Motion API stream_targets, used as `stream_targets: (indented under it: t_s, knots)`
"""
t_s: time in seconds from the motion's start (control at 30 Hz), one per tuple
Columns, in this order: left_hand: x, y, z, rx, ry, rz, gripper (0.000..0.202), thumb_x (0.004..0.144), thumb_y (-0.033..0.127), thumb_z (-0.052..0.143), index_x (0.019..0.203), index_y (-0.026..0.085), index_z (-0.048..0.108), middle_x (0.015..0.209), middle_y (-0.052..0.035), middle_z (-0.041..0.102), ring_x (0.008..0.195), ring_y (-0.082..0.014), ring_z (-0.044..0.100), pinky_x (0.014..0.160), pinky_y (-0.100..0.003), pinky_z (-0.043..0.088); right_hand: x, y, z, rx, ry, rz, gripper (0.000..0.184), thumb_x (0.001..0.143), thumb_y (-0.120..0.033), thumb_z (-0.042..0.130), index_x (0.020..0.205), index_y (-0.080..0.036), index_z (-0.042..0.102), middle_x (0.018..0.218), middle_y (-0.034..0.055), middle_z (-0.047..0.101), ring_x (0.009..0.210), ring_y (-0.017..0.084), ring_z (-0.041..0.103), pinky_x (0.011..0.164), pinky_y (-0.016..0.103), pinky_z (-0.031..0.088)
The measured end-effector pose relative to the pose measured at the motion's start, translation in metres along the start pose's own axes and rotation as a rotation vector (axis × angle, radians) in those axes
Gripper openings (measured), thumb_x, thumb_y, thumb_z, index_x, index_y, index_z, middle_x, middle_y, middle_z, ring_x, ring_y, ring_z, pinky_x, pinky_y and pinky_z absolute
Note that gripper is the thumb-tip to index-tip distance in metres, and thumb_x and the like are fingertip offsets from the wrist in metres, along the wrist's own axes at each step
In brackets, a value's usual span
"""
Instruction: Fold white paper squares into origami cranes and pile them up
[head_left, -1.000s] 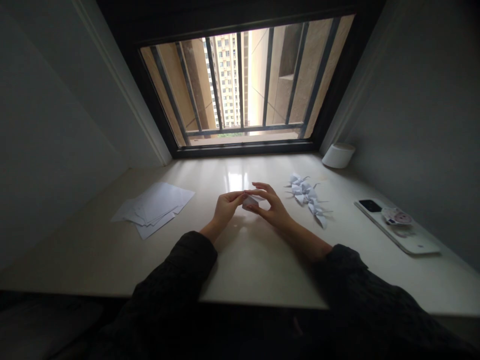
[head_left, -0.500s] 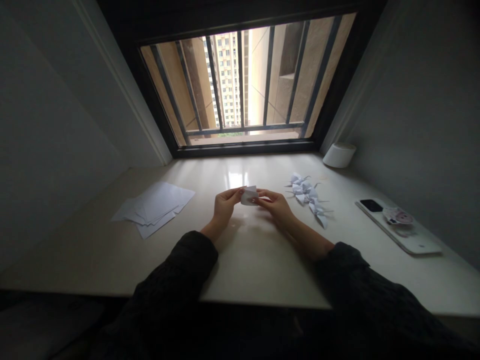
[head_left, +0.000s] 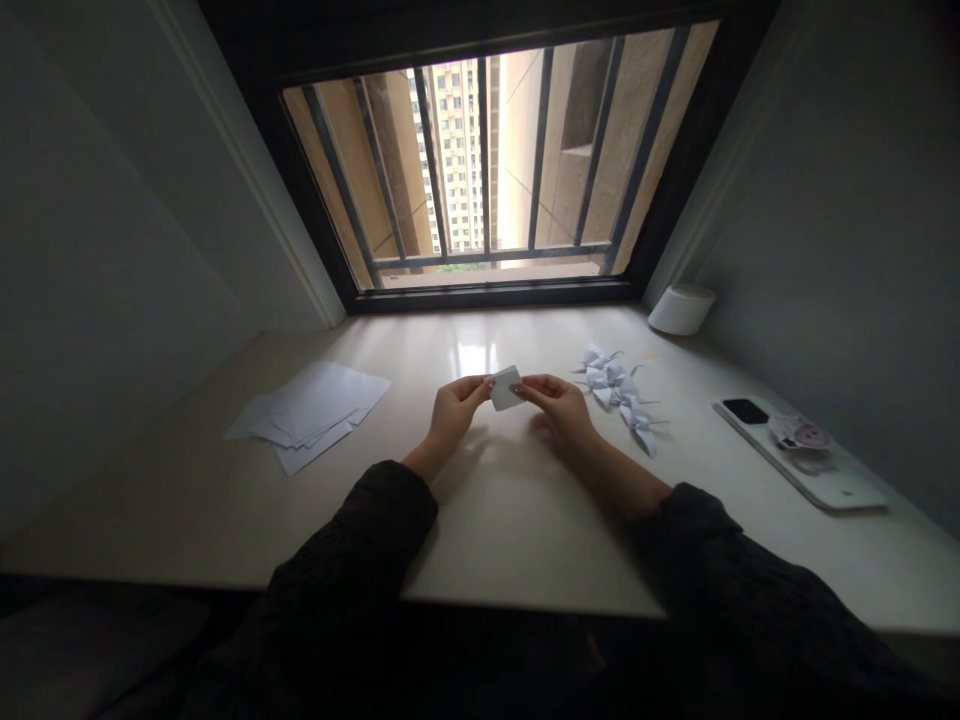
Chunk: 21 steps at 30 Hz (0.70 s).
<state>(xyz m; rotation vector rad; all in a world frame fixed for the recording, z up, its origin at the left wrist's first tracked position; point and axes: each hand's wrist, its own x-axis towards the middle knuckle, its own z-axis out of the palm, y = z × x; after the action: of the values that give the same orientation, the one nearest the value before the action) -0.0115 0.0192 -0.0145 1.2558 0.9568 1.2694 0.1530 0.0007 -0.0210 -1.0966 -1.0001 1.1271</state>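
A small folded piece of white paper (head_left: 505, 389) is held up just above the sill, roughly square and turned at a slant. My left hand (head_left: 457, 405) pinches its left edge between thumb and forefinger. On the other side, my right hand (head_left: 559, 402) grips the right edge the same way, with its other fingers curled. Right of that hand lie several white origami cranes (head_left: 616, 385) in a slanting row, wings and thin points sticking out. Over to the left is a loose stack of white paper sheets (head_left: 315, 405), fanned unevenly.
A pale glossy windowsill (head_left: 517, 530) bears everything. At right lies a white phone (head_left: 806, 455) with a round decorated grip on its back. A white cylindrical object (head_left: 681, 309) stands in the far right corner. Behind is a dark-framed window (head_left: 495, 296) with bars outside.
The folded paper has been tilted and turned between my fingers. My right hand has shifted its hold to the paper's upper right edge. The cranes and sheets lie as before.
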Motion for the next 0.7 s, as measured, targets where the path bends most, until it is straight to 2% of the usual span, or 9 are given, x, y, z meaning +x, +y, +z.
stream_targets:
  t_s: [0.13,0.2,0.3,0.43,0.7]
  knots:
    - [-0.0019,-0.0005,0.0002,0.032,-0.118,-0.049,0.040,0.067,0.042,0.074,0.093,0.012,0.072,0.090,-0.0107,0.073,0.084,-0.0214,0.067,0.085,-0.040,0.050,0.0039,0.0015,-0.0032,-0.008,0.015,-0.105,0.042,0.060,-0.043,0.078,0.092,-0.018,0.070,0.084,0.0070,0.074,0.078,0.023,0.069,0.071,0.035,0.054]
    - [-0.0025,-0.0017,0.0007,0.032,-0.161,-0.072,0.040,0.068,0.043,0.073,0.092,0.011,0.072,0.088,-0.0104,0.073,0.083,-0.0212,0.067,0.085,-0.039,0.051,0.0054,0.0024,-0.0045,-0.052,0.007,-0.146,0.043,0.062,-0.042,0.077,0.097,-0.019,0.070,0.084,0.0068,0.074,0.080,0.023,0.069,0.076,0.036,0.053]
    - [-0.0022,-0.0039,0.0010,0.045,-0.169,-0.093,0.040,0.068,0.045,0.072,0.092,0.012,0.073,0.086,-0.0099,0.073,0.081,-0.0206,0.067,0.083,-0.038,0.052,0.0054,0.0020,-0.0044,-0.173,0.009,-0.215,0.038,0.066,-0.043,0.074,0.096,-0.019,0.072,0.089,0.0080,0.074,0.083,0.023,0.068,0.077,0.037,0.052]
    - [-0.0014,-0.0054,0.0002,0.099,-0.104,-0.090,0.041,0.068,0.046,0.072,0.092,0.013,0.073,0.083,-0.0094,0.073,0.078,-0.0205,0.067,0.077,-0.036,0.053,0.0028,-0.0008,-0.0022,-0.265,0.009,-0.288,0.030,0.071,-0.043,0.069,0.091,-0.022,0.074,0.094,0.0070,0.074,0.087,0.023,0.067,0.077,0.036,0.051]
    - [-0.0044,-0.0030,0.0027,0.120,-0.137,-0.076,0.038,0.071,0.047,0.069,0.089,0.014,0.074,0.078,-0.0088,0.072,0.075,-0.0204,0.067,0.070,-0.032,0.053,0.0006,-0.0034,-0.0028,-0.318,0.030,-0.289,0.032,0.070,-0.049,0.069,0.087,-0.022,0.075,0.081,0.0051,0.074,0.071,0.020,0.065,0.069,0.034,0.049]
